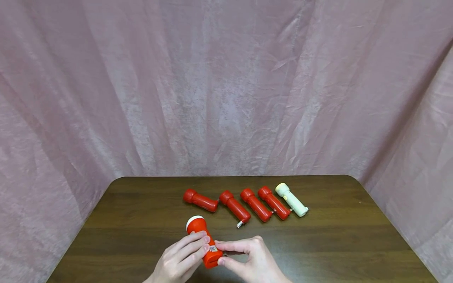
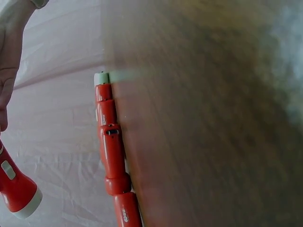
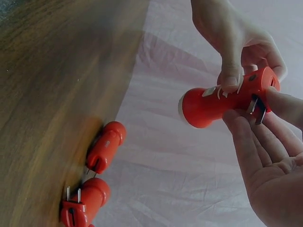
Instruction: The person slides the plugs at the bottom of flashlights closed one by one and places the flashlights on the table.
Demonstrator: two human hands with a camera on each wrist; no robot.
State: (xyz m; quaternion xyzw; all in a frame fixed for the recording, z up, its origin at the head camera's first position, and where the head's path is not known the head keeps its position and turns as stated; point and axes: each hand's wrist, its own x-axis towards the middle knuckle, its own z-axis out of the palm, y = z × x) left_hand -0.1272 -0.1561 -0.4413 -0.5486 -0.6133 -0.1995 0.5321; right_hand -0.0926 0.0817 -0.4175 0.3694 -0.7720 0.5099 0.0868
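My left hand [image 1: 182, 255] grips the body of a red flashlight [image 1: 197, 225] with a white-rimmed head, tilted with its head pointing away. In the right wrist view, the left thumb lies along the flashlight's side. The thumb and fingers of my right hand [image 1: 253, 257] pinch its tail end, where a plug [image 3: 256, 109] with metal prongs juts out from the side. At the edge of the left wrist view, the flashlight [image 2: 18, 189] shows its pale switch and light rim; its tail is cut off there.
Beyond the hands, several flashlights lie along the brown table [image 1: 336, 243]: red ones, such as this leftmost flashlight [image 1: 200, 200], and a pale green flashlight [image 1: 291, 199] at the right end. Some have plugs sticking out. A pink curtain [image 1: 226, 86] hangs behind and at the sides.
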